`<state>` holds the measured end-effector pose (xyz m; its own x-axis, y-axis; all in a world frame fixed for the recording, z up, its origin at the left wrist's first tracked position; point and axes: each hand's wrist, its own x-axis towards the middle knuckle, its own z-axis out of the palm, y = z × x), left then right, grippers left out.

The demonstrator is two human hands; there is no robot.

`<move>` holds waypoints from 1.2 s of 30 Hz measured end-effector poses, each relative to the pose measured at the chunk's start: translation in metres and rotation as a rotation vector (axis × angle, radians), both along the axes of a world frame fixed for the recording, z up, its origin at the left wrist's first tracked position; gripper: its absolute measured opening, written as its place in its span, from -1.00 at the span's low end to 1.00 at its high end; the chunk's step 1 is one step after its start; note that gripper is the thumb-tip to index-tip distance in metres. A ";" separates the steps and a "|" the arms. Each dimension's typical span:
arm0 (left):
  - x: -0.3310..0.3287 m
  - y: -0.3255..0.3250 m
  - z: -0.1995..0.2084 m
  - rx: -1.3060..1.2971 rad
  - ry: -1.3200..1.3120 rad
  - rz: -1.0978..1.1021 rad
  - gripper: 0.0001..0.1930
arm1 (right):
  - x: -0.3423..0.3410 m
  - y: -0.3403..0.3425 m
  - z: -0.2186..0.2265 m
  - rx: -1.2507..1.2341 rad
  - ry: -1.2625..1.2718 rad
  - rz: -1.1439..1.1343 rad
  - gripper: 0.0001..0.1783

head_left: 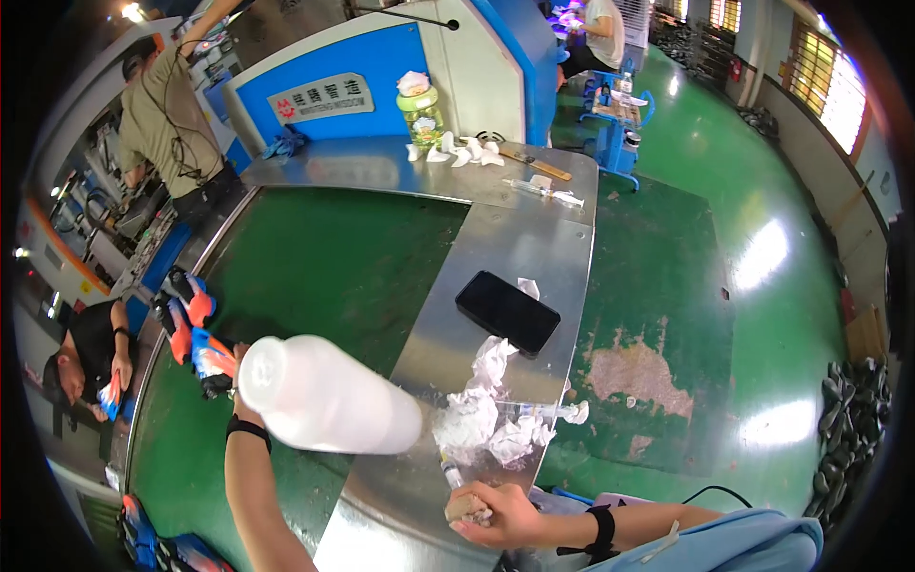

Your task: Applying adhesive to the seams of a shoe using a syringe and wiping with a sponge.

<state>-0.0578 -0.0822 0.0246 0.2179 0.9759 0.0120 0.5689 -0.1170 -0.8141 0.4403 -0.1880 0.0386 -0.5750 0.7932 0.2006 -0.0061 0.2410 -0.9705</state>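
My left hand (239, 360) reaches past a large white plastic bottle (334, 398), which hides most of its fingers. It is right beside an orange, blue and black shoe (212, 355); whether it grips the shoe is hidden. At the near end of the metal table, my right hand (500, 515) is closed round a pale crumpled wad (469, 510). A slim syringe-like tube (451, 470) sticks out from that hand toward the crumpled white paper (472, 415). Another clear syringe (548, 411) lies across the table by the paper.
A black phone (507, 312) lies on the metal table (519, 243). Farther back are a syringe (543, 193), a wooden-handled tool (536, 164), white scraps (467, 151) and a green jar (420, 112). More shoes (181, 305) lie leftward. Two people work at left, another far off.
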 end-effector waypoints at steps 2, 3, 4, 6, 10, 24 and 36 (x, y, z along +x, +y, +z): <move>0.037 -0.034 0.022 0.041 0.002 -0.084 -0.78 | 0.000 -0.002 -0.002 -0.013 0.013 -0.026 -0.57; 0.056 -0.056 0.038 0.069 0.013 -0.118 -0.76 | 0.000 -0.004 -0.002 -0.085 -0.042 -0.019 -0.58; 0.078 -0.079 0.056 0.104 0.022 -0.141 -0.74 | 0.001 -0.005 -0.003 -0.103 -0.015 -0.014 -0.59; 0.126 -0.127 0.102 0.235 0.039 -0.174 -0.70 | 0.000 -0.004 -0.004 -0.165 0.053 0.003 -0.60; 0.216 -0.231 0.231 0.377 -0.794 0.436 -0.50 | -0.004 -0.006 -0.004 -0.222 0.168 -0.018 -0.78; 0.390 -0.391 0.214 0.528 -1.434 0.418 -0.47 | 0.012 -0.009 0.010 -0.385 0.236 -0.137 -0.71; 0.368 -0.385 0.214 0.623 -1.494 0.209 -0.45 | 0.021 -0.033 0.092 -0.348 0.346 0.156 -0.42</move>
<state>0.3105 -0.4676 0.2388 -0.4769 0.7488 0.4603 0.8128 0.1764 0.5551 0.4609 -0.2211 0.1303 -0.6382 0.7570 0.1400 -0.3515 -0.1248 -0.9278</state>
